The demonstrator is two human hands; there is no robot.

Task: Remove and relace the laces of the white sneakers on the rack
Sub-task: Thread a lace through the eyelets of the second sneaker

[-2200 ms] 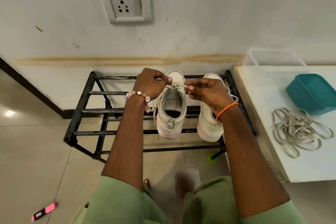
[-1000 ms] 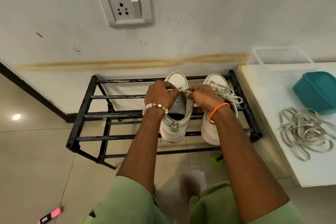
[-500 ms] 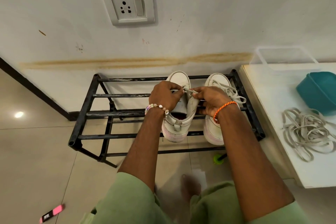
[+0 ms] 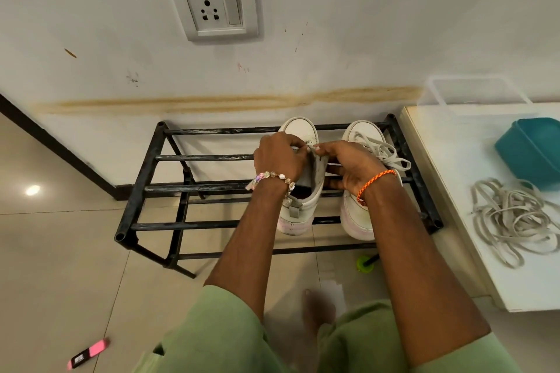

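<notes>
**Both hands at left sneaker, top of rack**

Pale wall [image 4: 333,9] with switch-socket plate [image 4: 213,6], tiled floor [image 4: 60,251]. White table [image 4: 485,191] at right, carrying teal tub [image 4: 533,148], clear container [image 4: 472,94], loose heap of laces [image 4: 515,218]. Black metal rack [image 4: 145,179] against wall; two white sneakers on its top bars, toes to wall. Right sneaker [image 4: 357,215] laced. Left sneaker [image 4: 303,212] has tongue area open. Left hand [image 4: 280,157] curled at its upper edge; right hand [image 4: 351,163] curled beside it, fingertips pinching lace end [image 4: 312,148]. What the left fingers grip: cannot tell. Pink-black object [image 4: 88,354] on floor
</notes>
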